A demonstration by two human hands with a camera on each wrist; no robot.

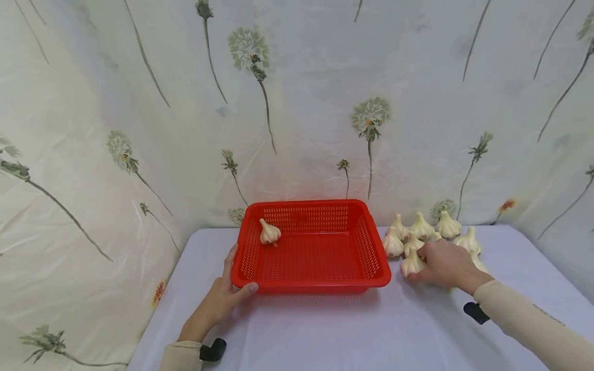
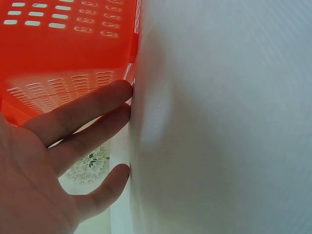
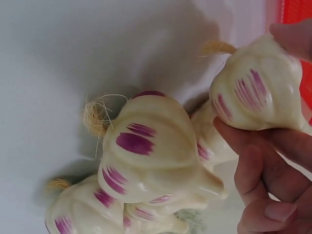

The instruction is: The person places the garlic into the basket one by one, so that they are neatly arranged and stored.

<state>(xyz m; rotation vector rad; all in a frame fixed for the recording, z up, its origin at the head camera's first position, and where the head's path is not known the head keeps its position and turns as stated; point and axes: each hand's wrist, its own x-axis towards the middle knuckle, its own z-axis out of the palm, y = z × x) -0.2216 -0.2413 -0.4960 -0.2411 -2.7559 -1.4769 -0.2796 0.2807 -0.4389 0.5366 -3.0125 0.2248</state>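
A red plastic basket stands on the white-covered table with one garlic bulb in its back left part. My left hand lies at the basket's front left corner, its thumb by the front rim. In the left wrist view its fingers are straight and spread, tips at the table surface beside the basket wall. To the right of the basket, my right hand pinches a garlic bulb between thumb and fingers. More bulbs with purple streaks, such as one garlic bulb, lie close by the held one.
Several garlic bulbs are grouped at the table's back right, around and behind my right hand. A curtain with dandelion prints hangs behind the table. The white tablecloth covers the table in front of the basket.
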